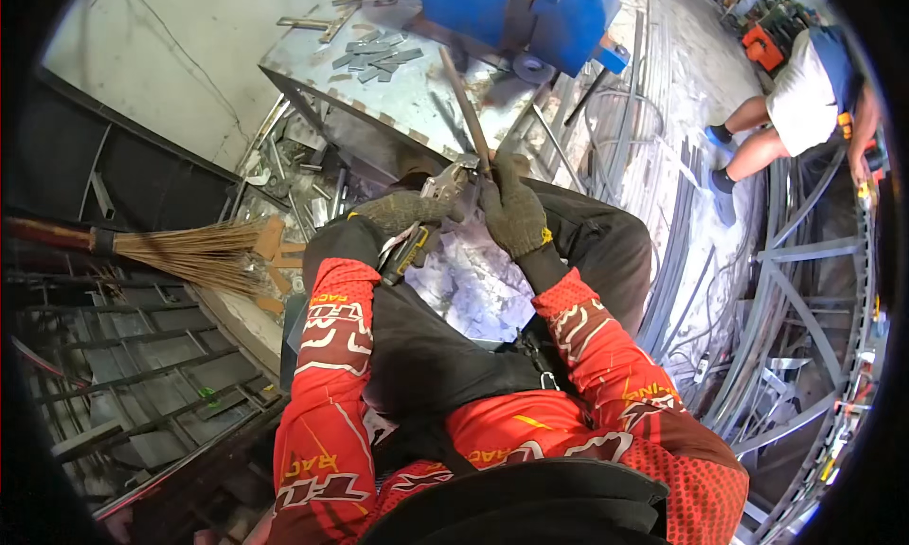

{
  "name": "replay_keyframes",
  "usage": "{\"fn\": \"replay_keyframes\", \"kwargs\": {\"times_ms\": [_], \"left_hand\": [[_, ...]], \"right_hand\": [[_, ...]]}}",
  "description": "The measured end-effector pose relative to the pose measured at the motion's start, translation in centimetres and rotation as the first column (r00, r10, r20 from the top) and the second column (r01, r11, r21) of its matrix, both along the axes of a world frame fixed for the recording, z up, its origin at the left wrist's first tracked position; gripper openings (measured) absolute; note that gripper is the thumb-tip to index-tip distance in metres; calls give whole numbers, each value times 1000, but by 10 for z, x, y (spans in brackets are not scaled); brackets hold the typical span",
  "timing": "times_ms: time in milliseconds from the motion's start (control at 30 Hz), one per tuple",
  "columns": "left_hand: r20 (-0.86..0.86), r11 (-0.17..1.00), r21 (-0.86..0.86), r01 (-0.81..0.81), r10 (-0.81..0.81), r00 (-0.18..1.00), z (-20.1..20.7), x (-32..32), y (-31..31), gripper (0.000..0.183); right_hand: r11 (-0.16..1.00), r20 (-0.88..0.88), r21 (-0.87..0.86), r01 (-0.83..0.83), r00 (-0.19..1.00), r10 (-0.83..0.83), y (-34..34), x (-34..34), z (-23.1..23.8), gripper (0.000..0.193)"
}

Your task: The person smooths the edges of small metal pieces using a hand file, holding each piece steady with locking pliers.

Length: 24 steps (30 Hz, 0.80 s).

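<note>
My left hand (402, 212), in a grey knit glove, is closed around a silver tool (443, 180) that looks like locking pliers. Its jaws point toward my other hand. My right hand (514, 209), gloved the same way with a yellow cuff edge, is wrapped round the lower end of a long brown bar (464, 100). The bar slants up and away, in front of the metal workbench (402, 109). The two hands are close together above my lap. By my left wrist is a yellow-and-black tool (409, 254) whose kind I cannot make out.
Small flat metal pieces (377, 56) are heaped on the workbench, near a blue machine (568, 24). A straw broom (189, 251) lies at left, above a metal grille (142, 365). Long metal bars (682, 251) run along the right, where another person (795, 100) bends over.
</note>
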<state>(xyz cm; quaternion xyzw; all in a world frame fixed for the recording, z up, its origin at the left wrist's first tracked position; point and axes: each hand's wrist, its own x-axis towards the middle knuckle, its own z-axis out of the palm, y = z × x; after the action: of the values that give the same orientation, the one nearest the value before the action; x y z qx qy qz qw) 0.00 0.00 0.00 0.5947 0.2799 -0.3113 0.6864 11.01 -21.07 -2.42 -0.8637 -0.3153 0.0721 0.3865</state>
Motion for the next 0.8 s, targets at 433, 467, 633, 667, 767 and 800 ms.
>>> {"fn": "replay_keyframes", "kwargs": {"times_ms": [433, 467, 633, 667, 767, 800], "left_hand": [[201, 982, -182, -44, 81, 976, -18, 3, -5, 55], [172, 983, -175, -48, 79, 982, -17, 4, -8, 57], [159, 959, -284, 6, 41, 986, 2, -3, -2, 62], [150, 961, -278, -14, 58, 987, -1, -5, -1, 63], [89, 979, -202, -26, 44, 995, 15, 1, -9, 61], [82, 981, -193, -30, 46, 996, 13, -2, -7, 61]], "right_hand": [[996, 78, 94, 4, 997, -11, 1, 27, 1, 44], [997, 18, 69, 46, 999, -48, -2, 30, 2, 43], [999, -103, 49, 15, 995, -10, -37, -15, 31, 41], [999, -35, 42, -29, 999, 31, -47, -27, 19, 41], [999, -18, 6, -42, 999, 42, -54, -35, 1, 43], [997, -17, 32, -67, 998, 68, -44, -28, 2, 43]]}}
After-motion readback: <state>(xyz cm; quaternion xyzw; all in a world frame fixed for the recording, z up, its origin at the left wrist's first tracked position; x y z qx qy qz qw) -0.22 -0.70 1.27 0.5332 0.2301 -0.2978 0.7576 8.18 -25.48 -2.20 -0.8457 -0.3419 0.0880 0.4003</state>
